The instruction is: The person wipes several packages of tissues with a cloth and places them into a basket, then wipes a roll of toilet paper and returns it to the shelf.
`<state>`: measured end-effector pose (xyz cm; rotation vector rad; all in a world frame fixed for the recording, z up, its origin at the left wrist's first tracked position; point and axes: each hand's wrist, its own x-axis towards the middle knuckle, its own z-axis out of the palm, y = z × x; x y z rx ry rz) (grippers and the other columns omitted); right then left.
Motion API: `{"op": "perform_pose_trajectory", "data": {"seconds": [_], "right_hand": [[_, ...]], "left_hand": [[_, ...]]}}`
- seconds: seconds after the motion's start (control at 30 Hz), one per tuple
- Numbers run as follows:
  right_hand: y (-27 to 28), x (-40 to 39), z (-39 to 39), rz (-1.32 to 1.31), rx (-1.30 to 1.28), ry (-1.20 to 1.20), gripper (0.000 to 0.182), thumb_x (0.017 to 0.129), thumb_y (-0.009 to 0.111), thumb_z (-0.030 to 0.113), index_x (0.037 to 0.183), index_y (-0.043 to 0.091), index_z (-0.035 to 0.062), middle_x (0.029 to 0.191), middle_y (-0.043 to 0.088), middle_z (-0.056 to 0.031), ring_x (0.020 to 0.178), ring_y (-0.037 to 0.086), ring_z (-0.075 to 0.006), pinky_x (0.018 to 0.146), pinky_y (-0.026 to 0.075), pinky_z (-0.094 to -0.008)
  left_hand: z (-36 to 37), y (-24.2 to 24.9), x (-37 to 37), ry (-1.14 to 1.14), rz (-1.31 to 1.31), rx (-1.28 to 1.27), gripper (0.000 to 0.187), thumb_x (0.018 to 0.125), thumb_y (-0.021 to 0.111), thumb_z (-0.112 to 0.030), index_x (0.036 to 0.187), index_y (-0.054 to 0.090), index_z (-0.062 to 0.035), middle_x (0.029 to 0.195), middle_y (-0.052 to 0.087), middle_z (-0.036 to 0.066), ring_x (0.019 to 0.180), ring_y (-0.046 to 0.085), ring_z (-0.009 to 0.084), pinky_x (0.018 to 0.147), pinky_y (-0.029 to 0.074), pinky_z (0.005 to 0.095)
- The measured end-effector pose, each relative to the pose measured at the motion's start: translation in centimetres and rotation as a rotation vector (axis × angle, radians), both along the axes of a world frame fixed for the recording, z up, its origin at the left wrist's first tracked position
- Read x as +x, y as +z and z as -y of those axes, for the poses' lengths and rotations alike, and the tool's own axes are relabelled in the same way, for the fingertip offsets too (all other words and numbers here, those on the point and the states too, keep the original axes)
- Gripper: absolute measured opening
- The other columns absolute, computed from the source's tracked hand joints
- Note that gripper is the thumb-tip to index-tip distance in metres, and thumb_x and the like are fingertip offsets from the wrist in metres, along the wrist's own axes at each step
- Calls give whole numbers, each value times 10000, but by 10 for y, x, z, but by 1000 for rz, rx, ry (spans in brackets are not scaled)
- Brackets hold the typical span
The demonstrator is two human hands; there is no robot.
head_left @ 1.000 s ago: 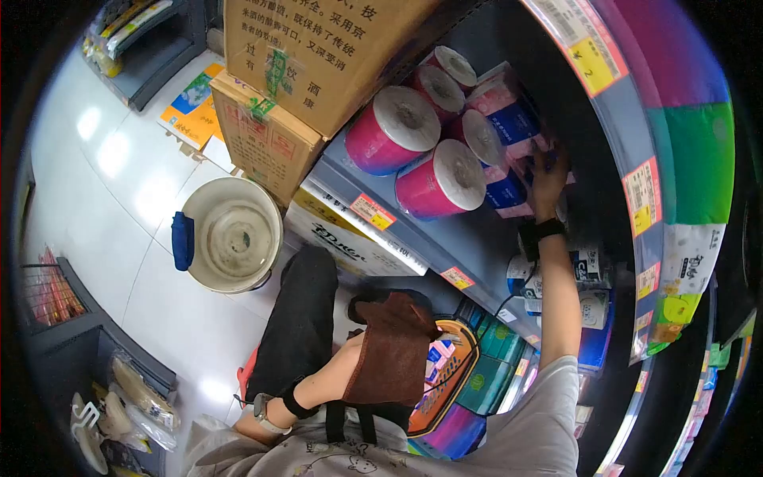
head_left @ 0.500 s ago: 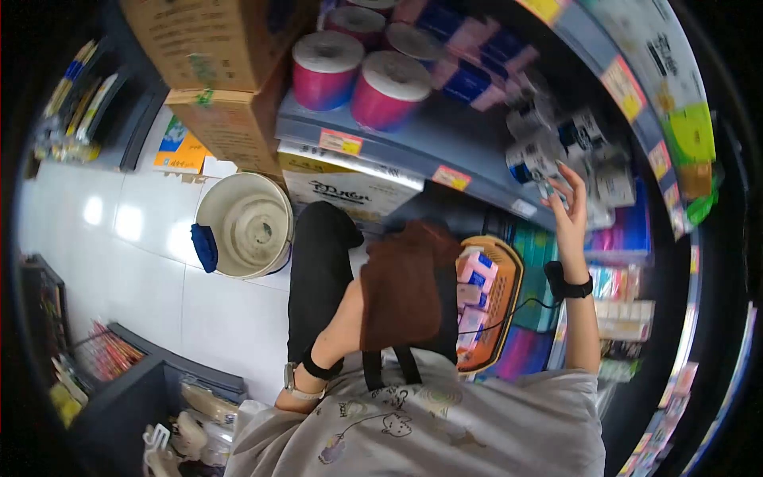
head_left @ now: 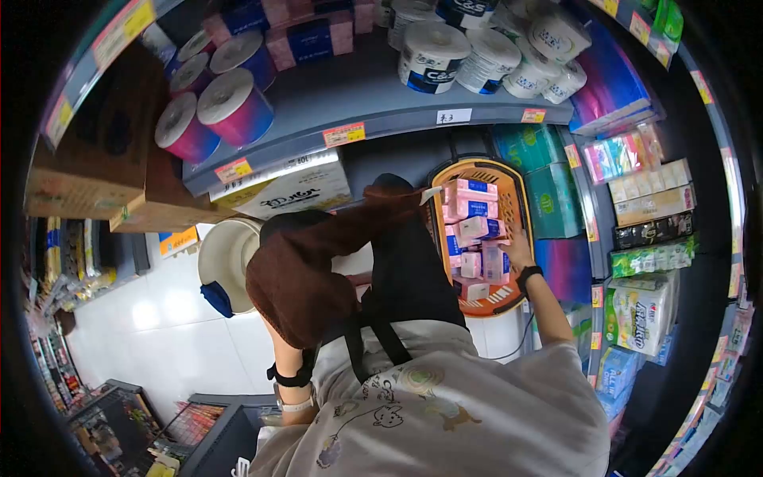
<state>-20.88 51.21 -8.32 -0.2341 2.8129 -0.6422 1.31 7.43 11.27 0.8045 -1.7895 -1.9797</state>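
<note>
My right hand [head_left: 518, 250] is inside the right side of the orange basket [head_left: 522, 191], its fingers apart beside a pink tissue pack [head_left: 495, 264]. Several more pink and blue packs [head_left: 477, 208] lie in the basket. A brown cloth [head_left: 298, 290] covers my left hand, so its fingers are hidden. The cloth lies across my knees, and one end reaches toward the basket's left rim.
A shelf [head_left: 318, 131] ahead holds pink and blue rolls [head_left: 236, 111], white rolls [head_left: 433, 56] and pink packs [head_left: 310, 38]. A pale bucket [head_left: 226, 258] with a blue cloth [head_left: 216, 299] stands left. Cardboard boxes [head_left: 87, 171] are at upper left; packaged goods [head_left: 636, 314] fill the right shelving.
My right hand has left the white rolls on the shelf and come down into the basket. The brown cloth has shifted left with my left arm. The view has turned to the right.
</note>
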Motion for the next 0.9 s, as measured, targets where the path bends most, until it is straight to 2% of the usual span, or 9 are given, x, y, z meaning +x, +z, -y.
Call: {"op": "perform_pose_trajectory", "data": {"seconds": [0.17,0.3,0.33,0.37,0.47,0.57,0.73,0.87,0.9], "right_hand": [[-59,-19,41,58,321,83,706,553,644,22,1183,346,132,1186,378,-149,1079,371,-331,850,369,-431],[-110,-27,57,87,553,64,467,732,492,101,1173,365,187,1202,381,-99,1068,393,-282,838,377,-411],[-115,-25,59,-59,621,79,326,769,422,142,1094,431,161,1124,440,-90,1025,418,-259,810,380,-390],[-118,-27,58,-52,613,86,326,769,422,142,1094,431,161,1124,440,-90,1025,418,-259,810,380,-390],[-126,-30,42,-181,500,166,390,569,608,76,941,492,94,956,495,-79,946,440,-260,764,380,-367],[-88,-26,32,-214,332,183,408,540,634,80,927,505,80,928,512,-97,941,445,-266,774,377,-365],[14,-10,37,-232,-7,-23,425,530,707,78,903,512,26,842,568,-163,788,544,-324,705,431,-373],[44,0,36,-121,-673,-262,402,671,654,45,1001,434,-20,915,546,-116,880,539,-179,749,435,-274],[63,2,43,-127,-693,-272,397,698,617,27,1040,423,-20,969,520,-98,879,527,-176,752,431,-270]], "left_hand": [[-9,7,1,-124,135,-12,568,661,661,-142,1138,384,-7,1126,457,98,992,464,184,845,369,312],[2,8,4,-202,231,-187,528,695,628,-133,1140,378,2,1128,449,103,988,457,185,842,372,314],[27,-17,29,-167,389,-18,440,760,545,-120,1144,371,5,1124,451,102,993,455,192,829,382,317],[40,-18,39,-198,623,-85,404,806,460,-125,1172,347,5,1181,397,132,1076,398,226,897,327,329],[48,3,45,-84,549,-191,414,802,467,-128,1176,344,1,1184,395,133,1080,394,228,901,324,333],[40,15,42,-38,459,-227,425,798,475,-130,1181,341,-3,1187,392,134,1085,391,231,904,320,336],[29,21,38,-52,328,-268,443,792,488,-134,1189,336,-10,1193,387,135,1092,385,235,911,314,342],[16,24,34,-103,216,-306,457,787,498,-137,1195,332,-15,1197,384,137,1098,380,238,916,309,346],[12,25,33,-119,187,-320,461,785,500,-137,1197,331,-16,1198,383,137,1099,379,239,917,307,347]]}}
